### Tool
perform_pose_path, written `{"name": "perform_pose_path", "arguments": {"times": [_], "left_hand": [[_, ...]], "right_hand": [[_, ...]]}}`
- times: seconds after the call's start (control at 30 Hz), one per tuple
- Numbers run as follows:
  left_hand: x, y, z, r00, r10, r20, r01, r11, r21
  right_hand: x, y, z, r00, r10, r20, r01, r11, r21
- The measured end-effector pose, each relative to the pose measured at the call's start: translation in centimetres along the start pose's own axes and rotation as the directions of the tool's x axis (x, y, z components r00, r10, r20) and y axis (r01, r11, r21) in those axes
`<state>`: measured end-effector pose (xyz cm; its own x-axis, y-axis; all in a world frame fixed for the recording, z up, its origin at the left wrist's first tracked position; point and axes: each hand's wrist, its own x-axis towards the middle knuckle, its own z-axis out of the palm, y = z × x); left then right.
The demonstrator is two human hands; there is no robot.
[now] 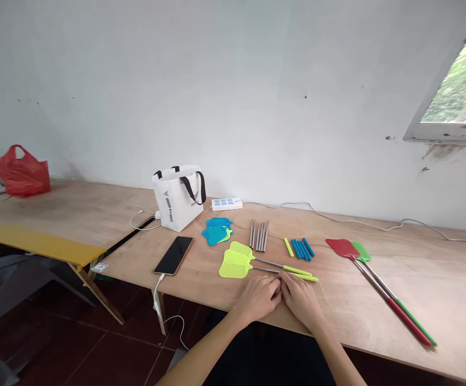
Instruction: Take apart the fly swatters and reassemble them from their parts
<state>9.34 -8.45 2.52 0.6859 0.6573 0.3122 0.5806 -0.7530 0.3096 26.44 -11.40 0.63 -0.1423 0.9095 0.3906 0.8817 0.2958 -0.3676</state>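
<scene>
My left hand and my right hand rest side by side at the table's front edge, touching at the fingers. Both have curled fingers, and I see nothing held. Just beyond them lie two yellow-green fly swatters, their handles pointing right, close to my right hand. Farther back are loose blue swatter heads with a yellow-green one partly under them, several metal tubes, several blue handles and one yellow-green handle. To the right, a red fly swatter lies alongside a green fly swatter.
A phone on a white cable lies at the left. Behind it stand a white bag and a power strip, with a cord running along the wall. A red plastic bag sits on the neighbouring table, across a narrow gap.
</scene>
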Motion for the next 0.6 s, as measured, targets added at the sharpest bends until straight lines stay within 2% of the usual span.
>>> {"name": "perform_pose_path", "arguments": {"times": [0.2, 0.47, 0.6], "left_hand": [[-0.02, -0.01, -0.51, 1.000, -0.018, 0.014, 0.019, 0.999, -0.030], [-0.03, 0.05, -0.06, 1.000, -0.002, -0.007, 0.002, 1.000, -0.012], [-0.05, -0.02, 0.24, 0.999, 0.012, -0.035, -0.012, 1.000, -0.011]], "right_hand": [[0.02, -0.02, -0.10, 1.000, -0.007, -0.005, 0.007, 1.000, -0.018], [-0.09, -0.03, -0.09, 0.998, -0.047, -0.047, 0.047, 0.999, 0.004], [-0.02, 0.15, -0.17, 0.988, -0.066, -0.140, 0.043, 0.986, -0.159]]}}
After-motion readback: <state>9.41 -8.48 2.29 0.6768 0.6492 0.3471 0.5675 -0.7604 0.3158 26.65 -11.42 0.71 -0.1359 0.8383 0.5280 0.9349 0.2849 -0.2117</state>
